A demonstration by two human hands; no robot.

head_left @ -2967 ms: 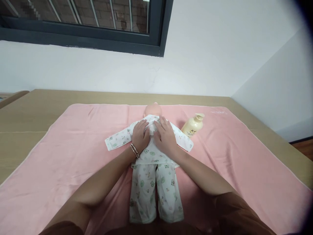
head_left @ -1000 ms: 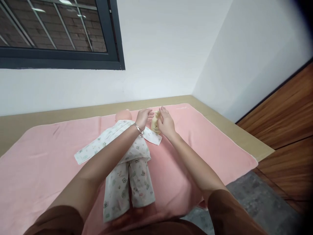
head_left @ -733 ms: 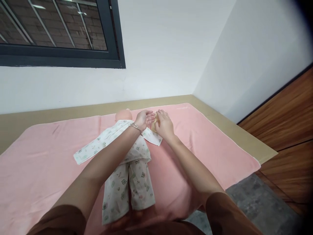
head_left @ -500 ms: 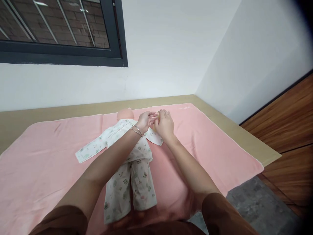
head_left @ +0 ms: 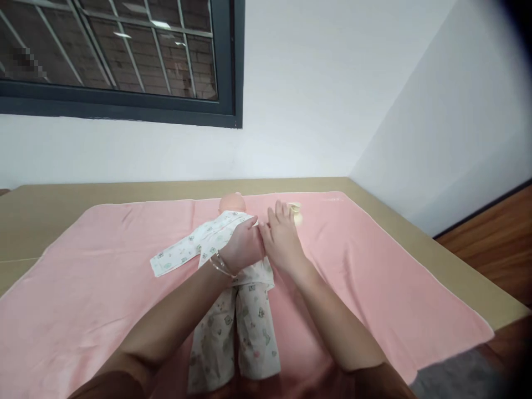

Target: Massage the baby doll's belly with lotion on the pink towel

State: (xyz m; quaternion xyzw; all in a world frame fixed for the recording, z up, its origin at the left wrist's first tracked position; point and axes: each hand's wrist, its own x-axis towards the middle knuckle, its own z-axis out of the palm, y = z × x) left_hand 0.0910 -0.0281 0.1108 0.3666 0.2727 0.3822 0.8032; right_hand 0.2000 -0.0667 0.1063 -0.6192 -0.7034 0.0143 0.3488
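A baby doll in a white printed shirt and trousers lies on its back on a pink towel, head pointing away from me. My left hand, with bracelets at the wrist, and my right hand are pressed against each other just above the doll's chest and its right-side sleeve. I see nothing held in either hand. Behind my right hand's fingers, only the pump top of a cream lotion bottle shows. The doll's other sleeve stretches out to the left.
The towel covers most of a tan table set against a white wall under a dark-framed window. The table's right edge drops to a wooden floor. A second white wall closes the corner on the right.
My hands left the doll's chest, went to the lotion bottle, then came back together over the doll. The view swung right and back left again.
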